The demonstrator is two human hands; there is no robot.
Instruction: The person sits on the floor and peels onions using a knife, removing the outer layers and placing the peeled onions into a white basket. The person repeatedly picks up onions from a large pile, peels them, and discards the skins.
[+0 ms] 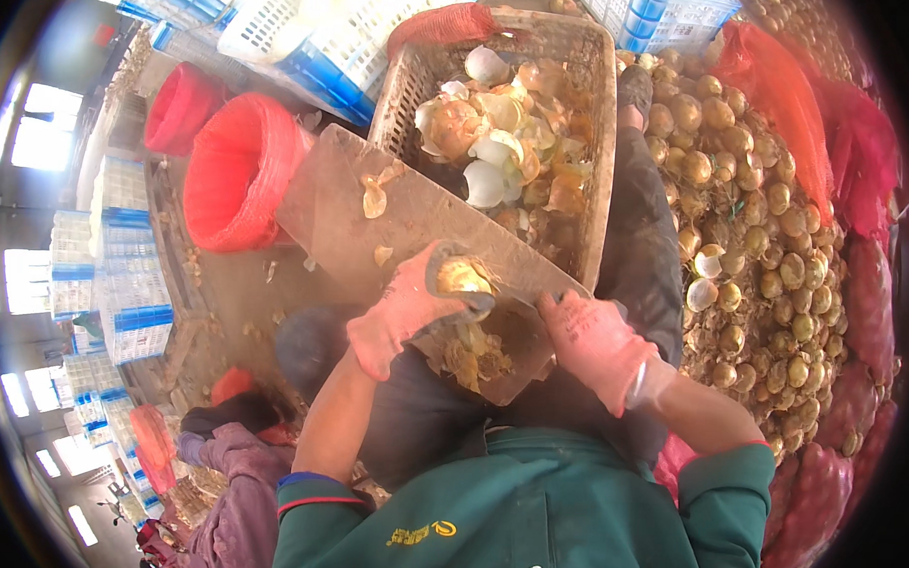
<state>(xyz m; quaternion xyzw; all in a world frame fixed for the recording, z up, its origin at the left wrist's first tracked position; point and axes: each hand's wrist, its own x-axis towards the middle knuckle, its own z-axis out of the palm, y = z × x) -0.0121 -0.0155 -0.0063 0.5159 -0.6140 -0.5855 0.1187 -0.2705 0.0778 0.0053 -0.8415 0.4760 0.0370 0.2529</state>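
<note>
My left hand (416, 305), in a pink glove with grey fingertips, grips a yellow onion (462, 277) above a brown board (337, 205). The board slants over my lap beside a crate. My right hand (599, 345), in a similar glove, has its fingers curled near the board's right edge. Whether it holds a small tool is hidden. Between my wrists lie dry onion skins and roots (470, 360) on the near part of the board. Pieces of loose skin (375, 195) rest farther up it.
A dirty plastic crate (607, 139) holds onion peelings (505, 135). Piled onions (765, 212) cover the floor at right, with red mesh sacks (814, 514) beyond. An open red mesh sack (237, 179) and white-and-blue crates (305, 38) stand at left. Another person's sleeve (241, 472) shows lower left.
</note>
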